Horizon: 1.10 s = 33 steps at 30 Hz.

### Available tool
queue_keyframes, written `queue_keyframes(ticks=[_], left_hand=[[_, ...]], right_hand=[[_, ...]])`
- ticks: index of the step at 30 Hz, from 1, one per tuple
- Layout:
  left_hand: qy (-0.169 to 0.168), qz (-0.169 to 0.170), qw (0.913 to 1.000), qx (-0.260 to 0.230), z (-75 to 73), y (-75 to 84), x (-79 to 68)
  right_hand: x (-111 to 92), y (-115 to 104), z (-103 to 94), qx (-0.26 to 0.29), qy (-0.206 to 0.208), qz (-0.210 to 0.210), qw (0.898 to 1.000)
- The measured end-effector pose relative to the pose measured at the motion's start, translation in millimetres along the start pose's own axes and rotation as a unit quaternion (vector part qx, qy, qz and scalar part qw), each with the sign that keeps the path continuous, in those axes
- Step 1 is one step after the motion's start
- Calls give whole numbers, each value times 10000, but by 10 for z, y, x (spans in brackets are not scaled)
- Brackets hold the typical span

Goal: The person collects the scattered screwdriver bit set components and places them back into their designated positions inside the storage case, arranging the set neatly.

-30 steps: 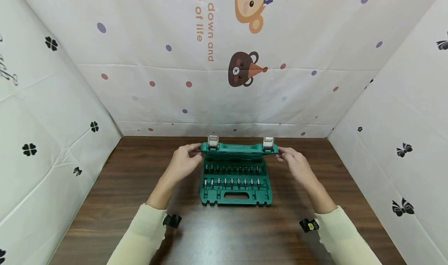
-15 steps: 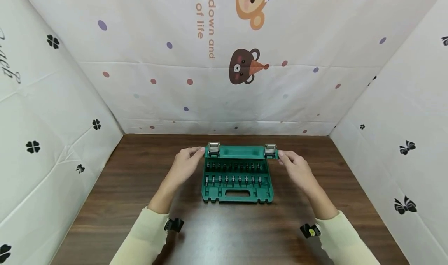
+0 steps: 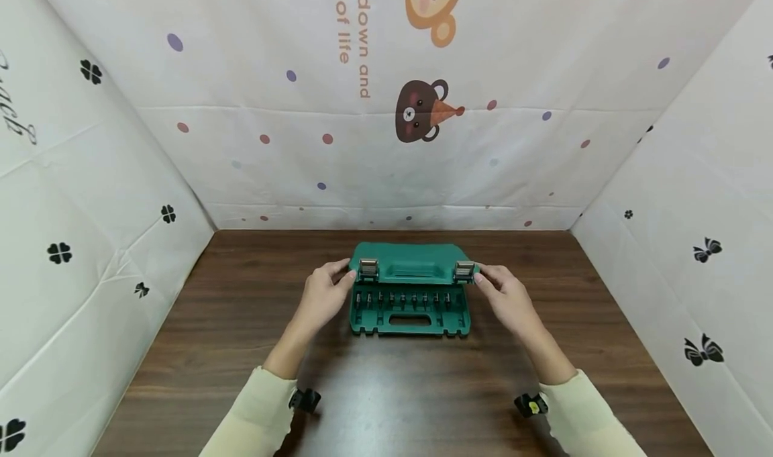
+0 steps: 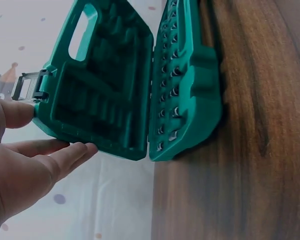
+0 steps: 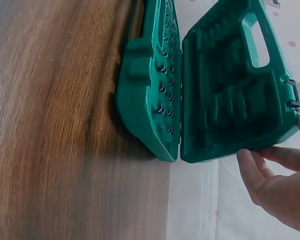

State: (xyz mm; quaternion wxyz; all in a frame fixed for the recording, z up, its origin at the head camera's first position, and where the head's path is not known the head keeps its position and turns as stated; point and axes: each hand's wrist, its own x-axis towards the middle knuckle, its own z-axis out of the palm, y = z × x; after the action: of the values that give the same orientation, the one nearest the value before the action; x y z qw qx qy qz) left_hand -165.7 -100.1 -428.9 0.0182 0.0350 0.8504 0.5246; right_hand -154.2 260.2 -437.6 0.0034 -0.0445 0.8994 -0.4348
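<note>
A green plastic tool case (image 3: pixel 374 326) lies on the table with its lid (image 3: pixel 417 254) tilted up partway over the base. Rows of small metal bits (image 4: pixel 175 92) stand in the base; the back row is hidden by the lid in the head view. My left hand (image 3: pixel 323 296) holds the lid's left corner, thumb near one metal latch (image 3: pixel 368 269) and fingers along the side edge. At the opposite corner my right hand (image 3: pixel 504 296) pinches the lid beside the other latch (image 3: pixel 464 271). The lid's moulded inside (image 5: pixel 230 95) shows in both wrist views.
The brown wooden table (image 3: pixel 386 403) reaches back to a white printed sheet (image 3: pixel 272 175) hung as a wall. Similar sheets stand at left and right. Each wrist wears a small black camera (image 3: pixel 304 400).
The lid has swung down toward me, from nearly upright to leaning over the base, and now covers the back row of bits. Both hands have come forward and lower with it.
</note>
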Motion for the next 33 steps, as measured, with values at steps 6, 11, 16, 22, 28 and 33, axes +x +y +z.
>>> queue_keyframes(ticks=[6,11,16,22,28,33], left_hand=[[16,-99,9999,-7,16,-27,-5],[-6,-219,9998,-10,33,-56,-15],[-38,-315,9995,-64,77,-101,-5],[-81,-472,9984,-288,125,-141,-14],[-160,-661,9942,-830,145,-164,-7],[-257,-834,9848,-1504,149,-215,8]], right_hand=[[0,2,0,-23,-158,139,9998],[9,53,47,65,-162,196,9997],[13,72,106,134,-138,178,9997],[0,76,157,727,-236,267,9967],[4,108,181,962,-327,405,9940],[17,140,201,1301,-468,537,9889]])
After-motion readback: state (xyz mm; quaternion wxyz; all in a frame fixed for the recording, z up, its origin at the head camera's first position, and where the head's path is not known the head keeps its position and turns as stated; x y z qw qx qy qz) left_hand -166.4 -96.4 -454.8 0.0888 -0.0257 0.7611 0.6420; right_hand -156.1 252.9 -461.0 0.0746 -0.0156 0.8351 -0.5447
